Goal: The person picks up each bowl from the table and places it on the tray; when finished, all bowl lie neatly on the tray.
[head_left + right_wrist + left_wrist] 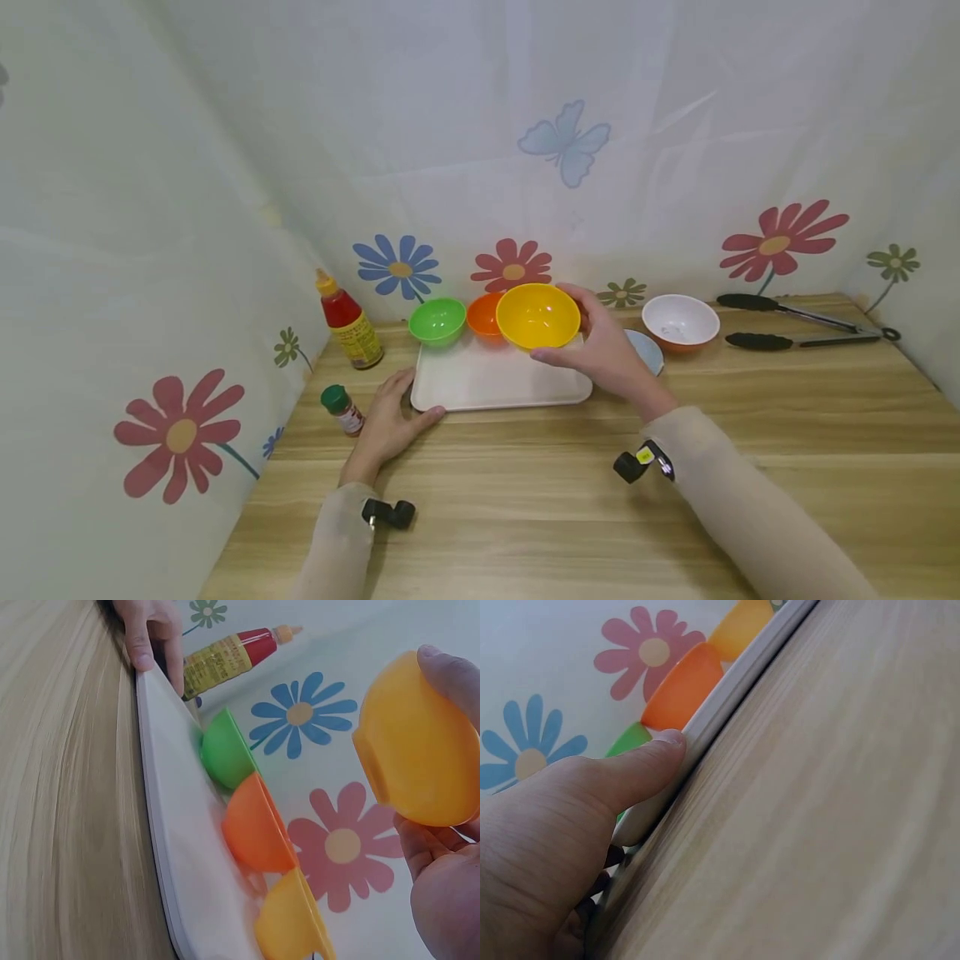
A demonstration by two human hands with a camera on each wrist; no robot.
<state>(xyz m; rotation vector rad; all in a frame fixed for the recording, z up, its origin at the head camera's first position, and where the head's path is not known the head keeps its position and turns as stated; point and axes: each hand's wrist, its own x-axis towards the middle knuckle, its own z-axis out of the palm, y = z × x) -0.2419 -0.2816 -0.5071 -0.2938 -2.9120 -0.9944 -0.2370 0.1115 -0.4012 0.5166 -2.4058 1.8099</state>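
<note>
My right hand (609, 352) grasps the raised yellow bowl (537, 317), best held level; my left hand (388, 422) grips the tray (495, 383).

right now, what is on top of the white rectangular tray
A round green bowl, a round orange bowl and a round yellow bowl stand in a row on the tray. The surface beneath their bases is covered and cannot be seen.

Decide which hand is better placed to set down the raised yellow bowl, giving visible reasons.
Probably the right hand, which grips the raised yellow bowl; the left hand holds the white tray by its corner.
</note>
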